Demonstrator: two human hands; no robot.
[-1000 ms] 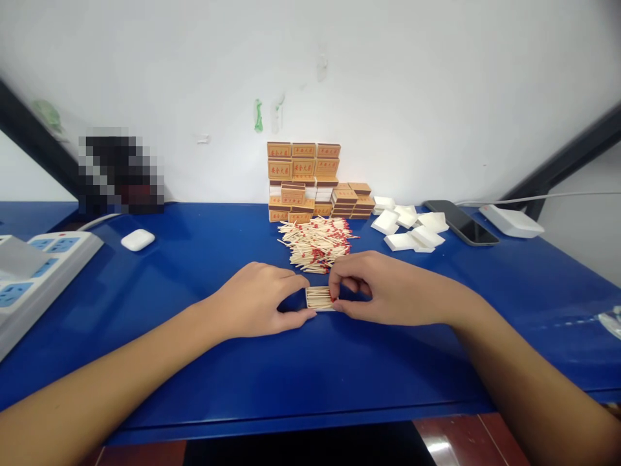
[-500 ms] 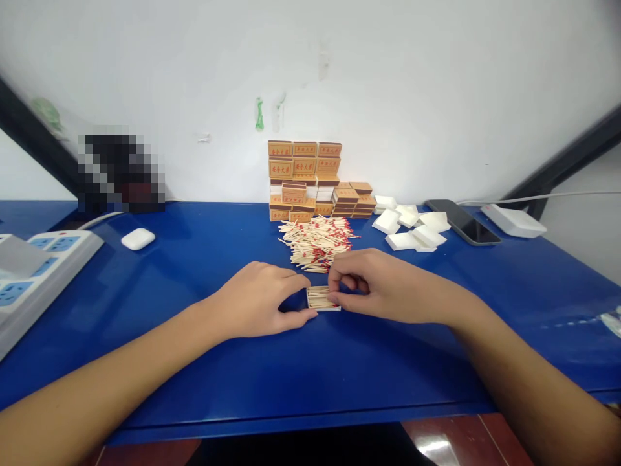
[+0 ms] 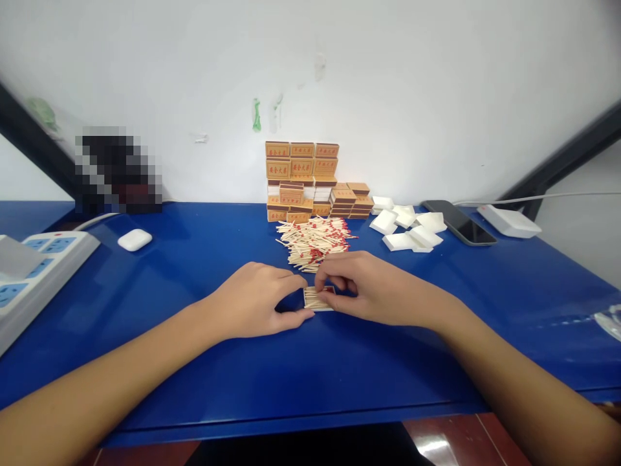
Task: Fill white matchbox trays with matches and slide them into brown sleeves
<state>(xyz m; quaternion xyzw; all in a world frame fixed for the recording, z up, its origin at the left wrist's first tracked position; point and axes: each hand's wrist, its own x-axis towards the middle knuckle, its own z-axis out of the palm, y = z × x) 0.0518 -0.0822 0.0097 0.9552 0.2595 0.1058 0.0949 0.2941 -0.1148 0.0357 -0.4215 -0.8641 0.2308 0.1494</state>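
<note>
One tray [image 3: 324,309] we see on the worktop [image 3: 301,369], just in front of the match pile [image 3: 310,243]. Our left hand [image 3: 257,299] holds its left end between thumb and finger, which are widely spread. Our right hand [image 3: 369,288] has its fingers narrow, at the matches [image 3: 309,299] inside; we cannot tell if they pinch one. Boxes [image 3: 301,167] stand behind the pile.

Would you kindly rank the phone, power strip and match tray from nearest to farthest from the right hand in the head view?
1. Match tray, at the right hand.
2. Phone, back right.
3. Power strip, far left.
</note>
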